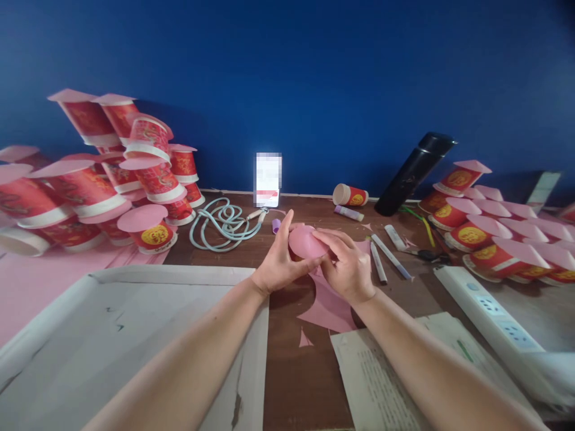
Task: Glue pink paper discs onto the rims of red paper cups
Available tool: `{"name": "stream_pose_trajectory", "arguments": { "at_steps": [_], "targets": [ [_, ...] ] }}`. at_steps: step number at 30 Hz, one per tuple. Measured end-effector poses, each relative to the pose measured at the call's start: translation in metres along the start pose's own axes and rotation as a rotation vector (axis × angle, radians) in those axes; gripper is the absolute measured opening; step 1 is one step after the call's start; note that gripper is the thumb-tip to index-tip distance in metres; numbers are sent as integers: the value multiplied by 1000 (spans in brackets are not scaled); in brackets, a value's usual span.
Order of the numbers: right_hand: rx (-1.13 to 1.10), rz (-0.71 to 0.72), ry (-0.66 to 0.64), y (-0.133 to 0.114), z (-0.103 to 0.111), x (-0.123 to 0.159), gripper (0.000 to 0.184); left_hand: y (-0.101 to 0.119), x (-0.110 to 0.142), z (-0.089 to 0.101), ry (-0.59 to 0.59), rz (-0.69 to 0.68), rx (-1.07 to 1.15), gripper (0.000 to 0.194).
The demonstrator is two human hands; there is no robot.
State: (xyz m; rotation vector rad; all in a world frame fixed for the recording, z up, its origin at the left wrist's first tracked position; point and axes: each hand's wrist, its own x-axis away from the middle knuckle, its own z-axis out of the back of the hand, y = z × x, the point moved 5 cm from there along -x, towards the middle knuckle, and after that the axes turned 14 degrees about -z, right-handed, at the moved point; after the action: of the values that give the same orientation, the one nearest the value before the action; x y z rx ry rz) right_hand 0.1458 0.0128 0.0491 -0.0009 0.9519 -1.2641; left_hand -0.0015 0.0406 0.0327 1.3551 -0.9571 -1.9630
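Between my two hands is a round pink paper cone, held over the middle of the table. My left hand wraps its left side, thumb below and fingers partly hidden behind it. With fingertips on the top and right edge, my right hand pinches the cone. Whatever lies under the cone is hidden. Below the hands rests a cut pink paper sheet with curved edges, and a small pink scrap is nearby. A purple cap stands just beyond the left hand.
Red paper cups with pink tops are stacked at left, more at right. A lit phone, blue cable, glue stick, lying cup, markers, leaning black flask, power strip and white tray surround me.
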Motion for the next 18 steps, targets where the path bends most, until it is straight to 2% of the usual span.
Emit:
{"name": "stream_pose_trajectory", "arguments": {
  "at_steps": [3, 8, 12, 15, 18],
  "targets": [
    [9, -3, -1, 0, -1, 0, 38, -2, -1, 1, 41, 49, 123, 92],
    [26, -27, -2, 0, -3, 1, 38, -16, -2, 8, 241, 136, 147, 55],
    [-28, -75, -11, 0, -3, 2, 47, -21, -2, 9, 248, 171, 94, 38],
    [-194, -240, -41, 13, -3, 1, 55, -21, -1, 11, 260, 189, 69, 36],
    [-486, -587, -113, 40, -7, 0, 46, -19, 0, 12, 272, 198, 44, 34]
  ]
}}
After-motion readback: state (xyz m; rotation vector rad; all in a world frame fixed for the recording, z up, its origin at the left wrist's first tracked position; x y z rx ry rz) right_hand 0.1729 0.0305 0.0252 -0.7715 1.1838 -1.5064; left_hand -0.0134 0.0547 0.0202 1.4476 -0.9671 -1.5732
